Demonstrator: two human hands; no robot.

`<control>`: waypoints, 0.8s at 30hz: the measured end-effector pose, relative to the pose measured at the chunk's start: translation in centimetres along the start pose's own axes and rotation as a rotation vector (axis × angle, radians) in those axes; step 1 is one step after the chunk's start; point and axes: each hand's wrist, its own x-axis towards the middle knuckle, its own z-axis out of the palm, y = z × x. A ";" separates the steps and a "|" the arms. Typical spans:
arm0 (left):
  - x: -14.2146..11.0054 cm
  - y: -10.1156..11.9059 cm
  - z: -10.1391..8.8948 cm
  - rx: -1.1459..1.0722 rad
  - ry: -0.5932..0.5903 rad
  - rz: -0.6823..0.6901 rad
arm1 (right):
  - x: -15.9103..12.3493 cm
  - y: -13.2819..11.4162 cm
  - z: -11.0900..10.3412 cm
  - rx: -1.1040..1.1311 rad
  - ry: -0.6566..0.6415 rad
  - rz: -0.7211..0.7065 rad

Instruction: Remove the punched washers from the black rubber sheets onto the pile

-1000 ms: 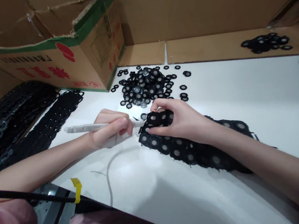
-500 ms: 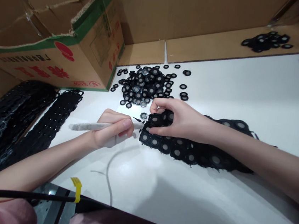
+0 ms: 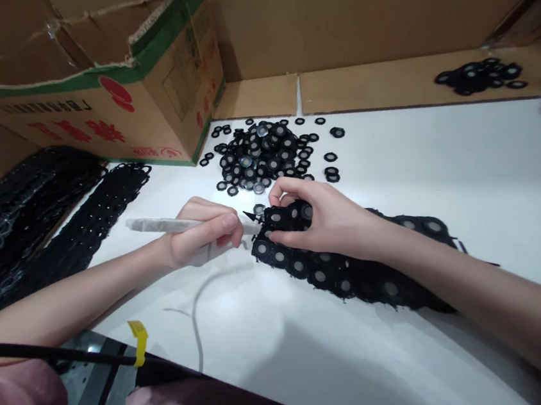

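Observation:
My left hand (image 3: 207, 229) is closed round a white pen-like tool (image 3: 164, 224) that looks wrapped in clear film. The tool's front end points right and meets the left edge of a black sheet (image 3: 310, 264) of joined rings with grey centres. A thin black pointed piece (image 3: 252, 216) sticks out near that edge; what it belongs to I cannot tell. My right hand (image 3: 322, 217) grips the sheet's left part, thumb below and fingers curled at the upper edge. Its palm and wrist hide part of the sheet. Just above lies a loose black ring (image 3: 259, 209).
Behind the hands is a heap of small black rings (image 3: 266, 154), with several strays around it. A cardboard box (image 3: 166, 95) stands at the left, above stacked black perforated sheets (image 3: 88, 228). Another ring pile (image 3: 479, 76) lies at the back right. A grey cord (image 3: 196, 311) runs to the front edge.
Almost nothing differs. The thin black pointed piece and the sheet's top left corner have shifted slightly, and both hands keep their grips.

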 end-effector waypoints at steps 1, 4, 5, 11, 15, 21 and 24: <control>0.0 0.0 0.1 0.010 0.015 0.009 | -0.1 -0.1 0.0 0.020 -0.012 0.017; -0.1 0.0 0.3 0.038 0.028 0.046 | -0.4 -0.4 -0.2 0.106 -0.051 0.079; 0.0 0.0 0.3 0.048 0.029 0.058 | -0.4 -0.5 -0.3 0.129 -0.060 0.096; 0.1 -0.1 0.3 0.115 0.015 0.140 | -0.2 -0.8 -0.6 0.138 -0.112 0.098; 0.0 -0.1 0.3 0.131 0.004 0.160 | -0.1 -1.0 -0.3 0.017 -0.053 0.119; -0.1 0.0 0.4 0.141 0.006 0.154 | -0.2 -0.9 0.1 0.059 -0.055 0.163; -0.2 -0.2 0.3 0.050 0.053 0.126 | -0.1 -0.5 0.3 0.074 -0.027 0.144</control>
